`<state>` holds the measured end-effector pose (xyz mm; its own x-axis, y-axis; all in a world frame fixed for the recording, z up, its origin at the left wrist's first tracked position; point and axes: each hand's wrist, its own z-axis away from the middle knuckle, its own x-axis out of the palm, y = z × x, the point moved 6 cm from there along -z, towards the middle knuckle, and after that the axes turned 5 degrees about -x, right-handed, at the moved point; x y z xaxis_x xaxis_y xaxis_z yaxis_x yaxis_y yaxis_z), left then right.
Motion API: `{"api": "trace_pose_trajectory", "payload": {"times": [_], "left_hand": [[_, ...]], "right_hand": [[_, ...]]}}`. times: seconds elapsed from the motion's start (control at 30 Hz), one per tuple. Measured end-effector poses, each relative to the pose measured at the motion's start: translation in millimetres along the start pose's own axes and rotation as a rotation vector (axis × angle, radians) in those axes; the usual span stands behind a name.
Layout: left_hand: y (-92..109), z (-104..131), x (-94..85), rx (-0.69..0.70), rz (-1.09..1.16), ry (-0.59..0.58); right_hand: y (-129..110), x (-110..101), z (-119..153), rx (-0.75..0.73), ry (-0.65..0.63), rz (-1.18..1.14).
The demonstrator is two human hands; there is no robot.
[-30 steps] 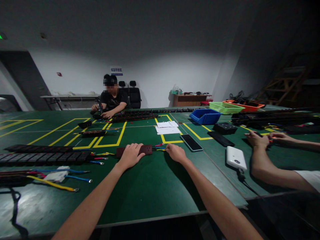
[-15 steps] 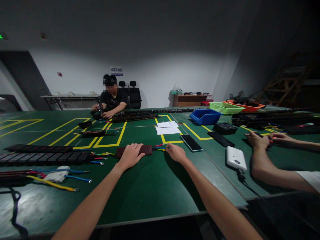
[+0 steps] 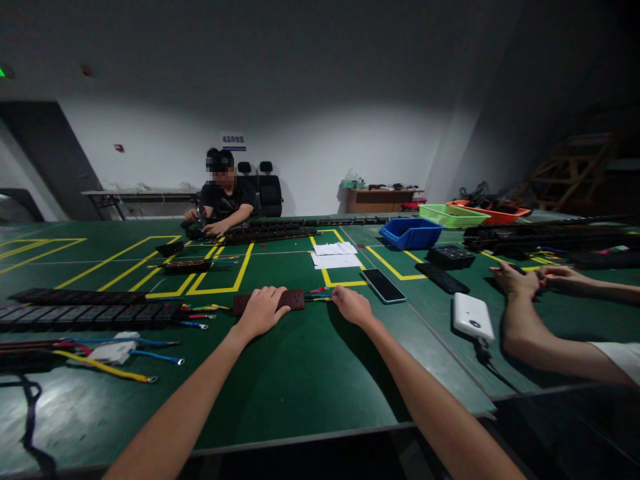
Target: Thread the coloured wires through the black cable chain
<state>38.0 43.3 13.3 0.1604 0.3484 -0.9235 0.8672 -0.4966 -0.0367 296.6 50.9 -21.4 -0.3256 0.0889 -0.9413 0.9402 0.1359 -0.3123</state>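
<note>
A short dark red socket strip (image 3: pixel 299 299) lies on the green table in front of me. Over its middle rests my left hand (image 3: pixel 261 311), fingers curled across the far edge and thumb along the near side. Thin wires (image 3: pixel 315 297) in red, blue, green and yellow come out of the strip's right end. My right hand (image 3: pixel 351 305) pinches the tip of these wires between thumb and fingers; the exact end it holds is partly hidden. A phone (image 3: pixel 383 286) lies to the right of that hand.
Long black socket strips (image 3: pixel 90 316) with lugged wires lie at left. White papers (image 3: pixel 336 255), a blue bin (image 3: pixel 411 233), a green tray (image 3: pixel 453 215) and a white power bank (image 3: pixel 473 316) are ahead and right. One co-worker sits opposite; another's hands (image 3: pixel 517 279) work at right.
</note>
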Motion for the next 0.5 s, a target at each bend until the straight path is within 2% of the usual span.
{"api": "trace_pose_trajectory", "payload": {"times": [0.3,0.5], "left_hand": [[1.3,-0.3,-2.2,0.002,0.023,-0.003],[1.7,0.2,-3.5,0.002,0.030,-0.010]], "right_hand": [[2.6,-0.5,-1.3,-0.037,0.056,-0.085],[7.5,1.0,-5.6,-0.051,0.121,-0.267]]}}
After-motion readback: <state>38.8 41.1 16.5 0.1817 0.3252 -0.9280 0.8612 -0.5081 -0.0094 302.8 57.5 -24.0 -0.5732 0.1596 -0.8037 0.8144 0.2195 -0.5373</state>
